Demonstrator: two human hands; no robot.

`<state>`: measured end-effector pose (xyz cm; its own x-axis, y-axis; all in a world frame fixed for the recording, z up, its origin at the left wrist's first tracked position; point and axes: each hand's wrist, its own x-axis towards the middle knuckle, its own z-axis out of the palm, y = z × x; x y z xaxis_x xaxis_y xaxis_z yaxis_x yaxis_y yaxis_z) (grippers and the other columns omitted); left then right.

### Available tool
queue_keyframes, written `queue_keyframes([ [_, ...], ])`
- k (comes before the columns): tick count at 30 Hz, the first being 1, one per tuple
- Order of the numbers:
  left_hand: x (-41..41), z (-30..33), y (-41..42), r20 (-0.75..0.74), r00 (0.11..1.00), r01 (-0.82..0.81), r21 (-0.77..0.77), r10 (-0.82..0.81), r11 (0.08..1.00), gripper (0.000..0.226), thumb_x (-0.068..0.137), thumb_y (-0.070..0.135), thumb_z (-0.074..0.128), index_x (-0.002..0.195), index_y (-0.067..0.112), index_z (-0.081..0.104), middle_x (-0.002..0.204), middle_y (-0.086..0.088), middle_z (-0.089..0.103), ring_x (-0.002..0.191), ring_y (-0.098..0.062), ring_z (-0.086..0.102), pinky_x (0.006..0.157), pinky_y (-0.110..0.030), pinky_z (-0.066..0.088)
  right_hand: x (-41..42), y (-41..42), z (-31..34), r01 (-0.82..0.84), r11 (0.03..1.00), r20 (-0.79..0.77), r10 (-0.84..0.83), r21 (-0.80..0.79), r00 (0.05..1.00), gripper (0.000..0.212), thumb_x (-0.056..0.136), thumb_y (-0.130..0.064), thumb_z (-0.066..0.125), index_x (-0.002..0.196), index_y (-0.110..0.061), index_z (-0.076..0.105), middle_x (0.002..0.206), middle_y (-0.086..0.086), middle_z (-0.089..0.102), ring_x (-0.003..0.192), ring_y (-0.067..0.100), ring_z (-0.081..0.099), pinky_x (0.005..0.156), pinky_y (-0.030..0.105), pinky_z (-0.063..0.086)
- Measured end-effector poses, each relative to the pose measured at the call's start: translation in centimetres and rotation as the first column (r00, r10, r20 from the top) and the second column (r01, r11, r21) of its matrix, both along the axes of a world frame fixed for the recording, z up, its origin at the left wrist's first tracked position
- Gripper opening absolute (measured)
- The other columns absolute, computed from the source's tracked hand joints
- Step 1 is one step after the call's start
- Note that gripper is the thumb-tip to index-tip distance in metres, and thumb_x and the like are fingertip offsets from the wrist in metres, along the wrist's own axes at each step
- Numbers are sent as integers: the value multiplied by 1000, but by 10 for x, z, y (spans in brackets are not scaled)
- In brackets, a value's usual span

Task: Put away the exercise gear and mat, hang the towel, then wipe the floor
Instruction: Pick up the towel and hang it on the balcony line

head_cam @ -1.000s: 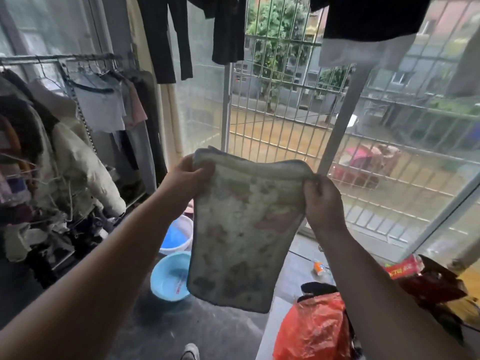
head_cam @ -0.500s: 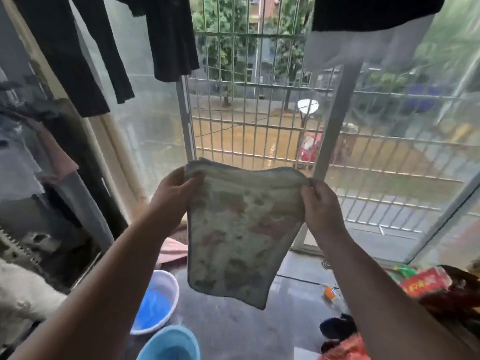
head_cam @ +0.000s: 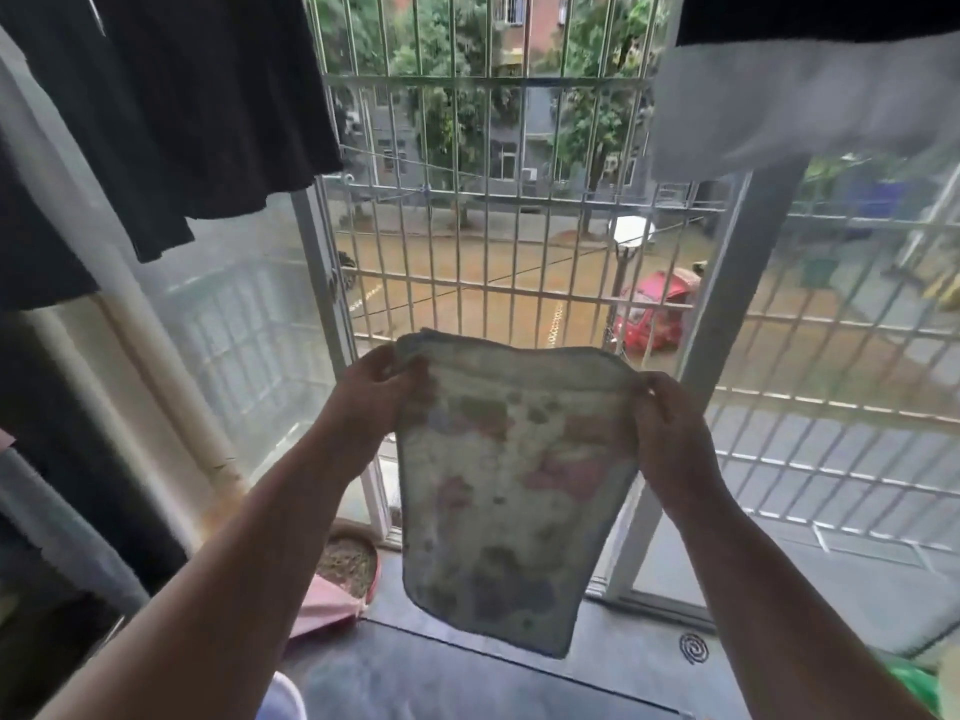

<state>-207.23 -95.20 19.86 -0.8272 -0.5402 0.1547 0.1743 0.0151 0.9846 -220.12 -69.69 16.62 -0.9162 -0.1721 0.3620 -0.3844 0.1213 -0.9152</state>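
Observation:
A pale towel (head_cam: 511, 491) with faded pink and green patches hangs spread out in front of me, folded double along its top edge. My left hand (head_cam: 371, 392) pinches its top left corner. My right hand (head_cam: 670, 433) grips the top right corner. Both arms are stretched forward at chest height, towards the barred window (head_cam: 483, 200). The towel's lower edge hangs free above the dark floor (head_cam: 467, 672).
Black garments (head_cam: 171, 101) hang overhead at the left and a white cloth (head_cam: 789, 106) at the upper right. A round pot of soil (head_cam: 348, 563) and a pink item (head_cam: 324, 608) sit on the floor by the window frame. A floor drain (head_cam: 694, 648) lies at the right.
My view has tilted up and swung right; the clothes rack and blue basins have dropped out of sight. Both hands keep hold of the towel and have come closer to the window.

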Motion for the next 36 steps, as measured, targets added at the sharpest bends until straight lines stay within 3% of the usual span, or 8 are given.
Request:
queue_keyframes([
  [2,-37,-1,-16,0,1000,-13,7,13,1000,16,94,13,64,110,11,69,81,-3,68,66,-14,65,61,-30,57,-45,-19,-1,5,1000,31,-5,-4,1000,21,94,-17,47,91,-23,67,86,5,68,78,18,63,71,36,52],
  [6,-98,-2,-50,-8,999,-40,29,41,999,16,95,7,61,106,14,72,73,1,66,62,-13,60,55,-23,52,-114,-61,5,-40,999,56,42,-25,998,22,97,-16,48,88,-23,68,77,-3,67,72,14,61,68,40,52],
  [11,-182,-12,-106,-23,994,-104,-32,103,994,14,89,14,68,101,15,75,94,-17,74,84,-33,70,77,-45,60,-199,-102,4,-67,998,51,67,-2,996,21,91,-19,48,88,-25,68,77,0,68,76,23,62,73,52,53],
  [15,-265,-15,-152,-20,994,-109,-55,108,993,22,92,-3,57,104,8,72,97,-20,73,88,-38,71,80,-49,60,-272,-143,10,-11,999,27,12,-38,1000,21,92,-14,47,86,-16,67,74,8,65,69,19,57,66,46,51],
  [19,-353,-6,-214,-26,997,-73,-99,71,992,23,91,-5,53,101,4,71,97,-25,72,95,-45,68,85,-53,58,-343,-192,24,50,999,-24,-50,-13,998,25,91,-18,45,86,-28,68,82,6,69,75,24,62,75,51,54],
  [24,-458,23,-283,-31,999,13,-89,-16,996,16,97,7,56,101,6,71,98,-18,72,91,-33,69,82,-41,61,-418,-249,53,141,989,-41,-143,-53,989,31,97,-5,45,80,-22,64,80,4,64,74,15,57,70,35,49],
  [28,-535,42,-325,-32,999,12,-195,-18,981,8,93,17,66,89,17,73,83,-8,72,77,-25,67,74,-40,61,-472,-276,74,239,971,-122,-240,-23,963,27,98,-3,45,83,-18,62,77,-5,60,65,-3,53,63,16,44],
  [36,-647,97,-360,-42,996,54,-385,-76,921,8,98,12,59,96,15,66,84,-6,68,71,-21,68,55,-28,57,-590,-299,116,290,942,-278,-236,170,931,20,98,-13,44,91,-17,63,81,-6,61,79,14,54,71,29,41],
])
